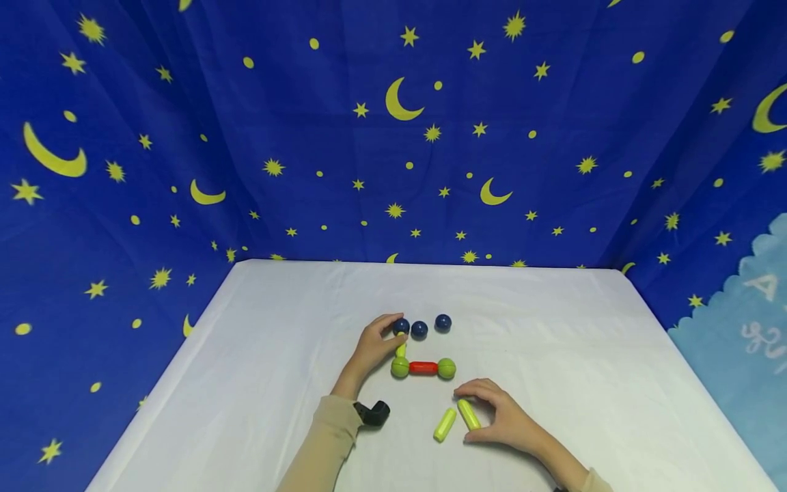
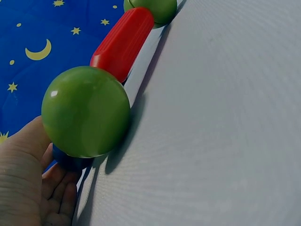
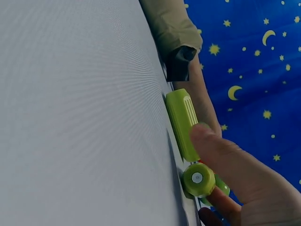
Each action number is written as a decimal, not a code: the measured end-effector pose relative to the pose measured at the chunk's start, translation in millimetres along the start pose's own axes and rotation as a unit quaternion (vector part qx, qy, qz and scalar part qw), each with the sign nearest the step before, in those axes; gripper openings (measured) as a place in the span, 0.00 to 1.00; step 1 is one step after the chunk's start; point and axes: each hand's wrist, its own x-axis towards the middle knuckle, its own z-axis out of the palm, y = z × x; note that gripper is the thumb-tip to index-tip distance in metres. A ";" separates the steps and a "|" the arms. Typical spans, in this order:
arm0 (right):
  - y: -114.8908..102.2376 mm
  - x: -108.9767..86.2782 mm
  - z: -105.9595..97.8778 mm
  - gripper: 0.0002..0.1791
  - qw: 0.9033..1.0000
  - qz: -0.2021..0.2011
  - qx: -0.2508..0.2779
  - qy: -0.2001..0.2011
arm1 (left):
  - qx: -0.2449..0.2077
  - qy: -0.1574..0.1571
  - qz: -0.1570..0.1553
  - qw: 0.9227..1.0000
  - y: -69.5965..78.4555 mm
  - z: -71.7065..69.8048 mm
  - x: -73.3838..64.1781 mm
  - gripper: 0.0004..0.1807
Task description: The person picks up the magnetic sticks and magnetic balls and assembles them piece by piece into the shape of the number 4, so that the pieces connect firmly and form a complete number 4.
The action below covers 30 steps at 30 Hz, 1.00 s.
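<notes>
1. Gripped ball [image 1: 401, 326]: dark blue, on the white table [image 1: 584, 376], pinched by the left hand [image 1: 371, 346]; the left-wrist view largely hides it behind a green ball [image 1: 399, 367].
2. A yellow rod [image 1: 402, 350] runs between these two; the thumb obscures its far end.
3. A ridged red rod [image 1: 423, 369] links that green ball to a second green ball [image 1: 446, 369].
4. The right hand [image 1: 504, 418] arches around a loose rod [image 1: 468, 415]; whether it grasps it, I cannot tell. Another rod [image 1: 445, 425] lies just beside.
5. Two glossy blue balls [image 1: 419, 330] sit near the gripped one.
6. A black device [image 1: 373, 413] juts from the left sleeve [image 1: 322, 437], which the frame crops.
7. Behind hangs a starry curtain [image 1: 399, 164]; a pale-blue panel's [image 1: 744, 314] lettering is cut off.
</notes>
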 end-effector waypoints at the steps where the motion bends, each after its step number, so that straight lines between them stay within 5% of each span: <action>1: -0.1 -0.5 -0.5 0.35 1.000 0.002 0.000 -0.003 | -0.001 0.001 0.000 1.000 0.2 0.0 0.1 0.26; 9: 0.2 -0.4 -0.9 0.32 1.000 0.002 -0.014 -0.004 | 0.001 0.002 -0.001 1.000 0.1 0.5 0.3 0.26; 16: -0.4 4.6 1.7 0.31 0.999 0.004 0.017 0.039 | 0.003 0.001 0.003 1.000 -1.4 -0.2 0.6 0.26; 25: -26.6 15.2 -6.5 0.23 0.995 -0.008 0.041 0.095 | 0.008 0.004 0.005 1.000 -2.6 0.3 2.3 0.26; 30: -13.8 14.5 -3.2 0.23 0.993 0.008 0.067 0.101 | 0.006 0.003 0.006 1.000 -3.3 0.4 2.5 0.26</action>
